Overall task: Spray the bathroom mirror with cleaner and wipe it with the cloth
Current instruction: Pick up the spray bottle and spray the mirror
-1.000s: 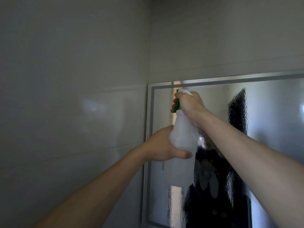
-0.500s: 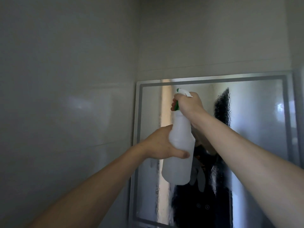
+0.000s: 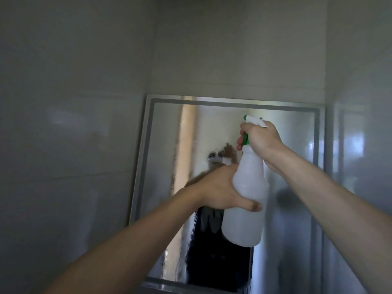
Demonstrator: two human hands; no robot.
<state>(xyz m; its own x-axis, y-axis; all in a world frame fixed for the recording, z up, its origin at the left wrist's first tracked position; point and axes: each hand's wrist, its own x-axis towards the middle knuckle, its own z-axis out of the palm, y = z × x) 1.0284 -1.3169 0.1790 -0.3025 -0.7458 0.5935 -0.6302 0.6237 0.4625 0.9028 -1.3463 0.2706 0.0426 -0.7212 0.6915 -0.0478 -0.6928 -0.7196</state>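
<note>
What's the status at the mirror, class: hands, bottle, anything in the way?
Left hand shut round spray bottle body. Right hand on trigger head, aimed at mirror. No cloth in view. Nothing blocking the glass.

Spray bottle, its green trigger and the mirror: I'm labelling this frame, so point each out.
spray bottle [image 3: 247, 200]: head view, translucent white body.
green trigger [image 3: 245, 139]: head view, strip between the fingers.
mirror [image 3: 294, 132]: head view, bare upper-right glass.

White spray bottle [image 3: 246, 200] upright before streaked mirror [image 3: 292, 145].
</note>
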